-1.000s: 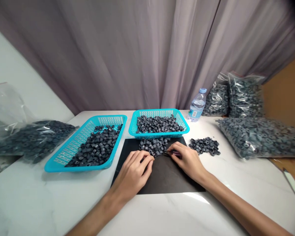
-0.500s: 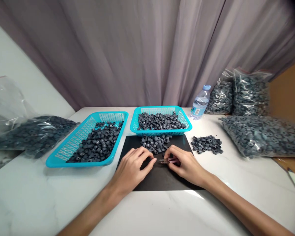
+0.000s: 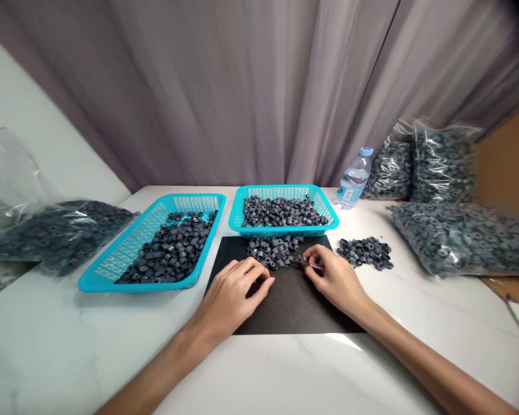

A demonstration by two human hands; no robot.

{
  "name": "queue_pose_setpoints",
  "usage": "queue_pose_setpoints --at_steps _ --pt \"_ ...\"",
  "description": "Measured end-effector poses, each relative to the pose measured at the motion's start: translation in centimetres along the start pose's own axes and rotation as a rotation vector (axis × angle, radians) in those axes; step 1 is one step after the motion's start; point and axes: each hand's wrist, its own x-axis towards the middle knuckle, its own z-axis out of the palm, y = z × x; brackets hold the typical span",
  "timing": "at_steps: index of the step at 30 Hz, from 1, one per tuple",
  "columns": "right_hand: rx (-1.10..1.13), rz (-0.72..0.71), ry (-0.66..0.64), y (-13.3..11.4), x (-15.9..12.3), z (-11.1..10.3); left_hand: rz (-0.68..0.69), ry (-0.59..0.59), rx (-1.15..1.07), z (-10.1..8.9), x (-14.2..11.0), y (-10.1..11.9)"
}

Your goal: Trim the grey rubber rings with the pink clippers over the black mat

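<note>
My left hand [image 3: 237, 291] rests on a black mat [image 3: 281, 314], fingers curled and the thumb tip close against the index finger. Whatever lies in that pinch is hidden. In my right hand [image 3: 333, 274] is a slim tool [image 3: 313, 266] with a pinkish handle and a thin metal tip, perhaps tweezers. The tip is at the right edge of a pile of dark grey ring-shaped pieces [image 3: 272, 253] on the mat. Behind the pile, a turquoise basket [image 3: 285, 232] holds more such rings.
A second turquoise basket [image 3: 134, 287] with rings stands to the left, beside a clear bag of rings [image 3: 82, 225]. To the right are a loose heap of rings [image 3: 365, 253], a water bottle [image 3: 352, 183] and several filled bags [image 3: 462, 239]. A curtain hangs behind the white table [image 3: 285, 374].
My right hand first brought the tool from the pile toward my left fingertips, then moved it back up and right to the pile's edge. My left hand has hardly moved; the view shifted slightly.
</note>
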Motion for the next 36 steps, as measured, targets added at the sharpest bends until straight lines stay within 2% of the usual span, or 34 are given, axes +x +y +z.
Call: queue_pose_setpoints --at_steps 4,6,10,12,15,19,23,29,34,36 --pt "0.032 -0.016 0.022 0.5 0.3 0.0 -0.003 -0.013 -0.001 0.2 0.0 -0.2" --pt "0.115 -0.033 0.022 0.1 0.3 -0.1 -0.006 -0.022 -0.001 0.3 0.0 -0.2" --pt "0.578 -0.021 -0.086 -2.2 -0.5 -0.6 -0.055 -0.020 -0.085 0.2 -0.2 0.1" --pt "0.705 -0.005 -0.178 -3.5 -1.2 -0.8 -0.100 -0.014 -0.189 0.1 -0.3 0.4" --pt "0.745 0.003 -0.252 -4.5 -2.1 -0.6 -0.141 -0.029 -0.351 0.0 -0.4 0.9" --pt "0.832 0.034 -0.307 -4.4 -2.6 0.1 -0.177 -0.017 -0.524 0.2 -0.4 1.1" --pt "0.856 0.057 -0.294 -4.3 -2.5 0.2 -0.237 -0.004 -0.643 0.5 -0.3 0.9" --pt "0.927 0.095 -0.226 -4.2 -1.9 0.1 -0.209 -0.010 -0.537 0.4 -0.1 0.7" --pt "0.975 0.157 -0.212 -3.9 -1.6 0.4 -0.076 -0.187 -0.356 0.6 -0.4 0.3" --pt "0.979 0.190 -0.232 -3.8 -1.5 0.4 -0.063 -0.215 -0.306 0.6 -0.5 0.3"
